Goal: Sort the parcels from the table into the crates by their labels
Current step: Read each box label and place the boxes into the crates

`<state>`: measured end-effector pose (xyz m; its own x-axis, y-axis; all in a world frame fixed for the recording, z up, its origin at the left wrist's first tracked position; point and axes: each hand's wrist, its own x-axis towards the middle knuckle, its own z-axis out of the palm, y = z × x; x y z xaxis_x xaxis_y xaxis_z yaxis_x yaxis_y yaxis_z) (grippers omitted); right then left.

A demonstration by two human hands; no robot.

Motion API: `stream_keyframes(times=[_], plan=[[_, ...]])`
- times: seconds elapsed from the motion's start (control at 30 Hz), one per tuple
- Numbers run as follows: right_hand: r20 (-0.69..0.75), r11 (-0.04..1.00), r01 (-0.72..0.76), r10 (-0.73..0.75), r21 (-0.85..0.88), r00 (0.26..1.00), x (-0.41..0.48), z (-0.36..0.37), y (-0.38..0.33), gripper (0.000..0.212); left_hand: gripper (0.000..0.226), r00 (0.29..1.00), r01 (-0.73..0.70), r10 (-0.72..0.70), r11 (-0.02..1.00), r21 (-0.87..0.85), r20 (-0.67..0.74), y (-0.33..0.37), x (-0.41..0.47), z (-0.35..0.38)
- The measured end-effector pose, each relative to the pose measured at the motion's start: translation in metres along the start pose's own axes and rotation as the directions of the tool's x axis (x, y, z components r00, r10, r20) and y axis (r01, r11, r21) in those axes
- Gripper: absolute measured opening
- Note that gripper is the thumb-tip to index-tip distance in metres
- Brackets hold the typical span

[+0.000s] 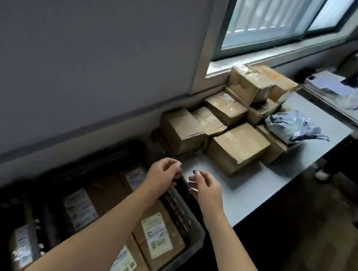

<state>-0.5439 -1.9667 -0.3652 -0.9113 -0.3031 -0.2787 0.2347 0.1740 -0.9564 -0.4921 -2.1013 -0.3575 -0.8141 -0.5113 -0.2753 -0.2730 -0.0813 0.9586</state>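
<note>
Several brown cardboard parcels (pixel 238 147) are stacked on the grey table (pixel 265 183) under the window, with a grey plastic mailer bag (pixel 293 127) at their right. A dark crate (pixel 194 235) at the table's left end holds labelled brown parcels (pixel 158 235). My left hand (pixel 163 174) hovers over the crate's far corner, fingers loosely curled and holding nothing. My right hand (pixel 205 188) hangs beside it above the table's left edge, also loosely curled and empty. Both hands are short of the nearest parcel.
A second dark crate (pixel 22 242) with labelled parcels lies at the lower left. A grey wall runs behind the crates. Another table (pixel 343 93) with papers and bags stands at the far right, with a person's shoe (pixel 322 175) on the floor there.
</note>
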Motion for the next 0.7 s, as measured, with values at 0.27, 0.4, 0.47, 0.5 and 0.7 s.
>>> stream_keyframes(times=[0.27,0.4,0.47,0.5,0.7], plan=[[-0.193,0.994,-0.061,0.079,0.094,0.978,0.136,-0.161,-0.004,0.014,0.013,0.989,0.09,-0.09,0.996,0.002,0.116,0.022,0.107,0.175],[-0.22,0.988,-0.1,0.124,0.116,0.968,0.182,-0.208,-0.011,0.014,0.02,0.984,0.153,-0.15,0.988,-0.023,0.101,0.025,0.133,0.221],[-0.205,0.986,-0.107,0.131,0.125,0.97,0.197,-0.215,-0.017,0.015,0.019,0.983,0.166,-0.164,0.986,-0.024,0.08,0.029,0.142,0.227],[-0.187,0.986,-0.108,0.131,0.127,0.974,0.203,-0.215,-0.02,0.016,0.018,0.984,0.169,-0.167,0.985,-0.022,0.059,0.032,0.146,0.226],[-0.097,0.988,-0.099,0.11,0.116,0.989,0.219,-0.194,-0.044,0.021,0.012,0.992,0.127,-0.127,0.991,-0.044,-0.002,0.059,0.173,0.21]])
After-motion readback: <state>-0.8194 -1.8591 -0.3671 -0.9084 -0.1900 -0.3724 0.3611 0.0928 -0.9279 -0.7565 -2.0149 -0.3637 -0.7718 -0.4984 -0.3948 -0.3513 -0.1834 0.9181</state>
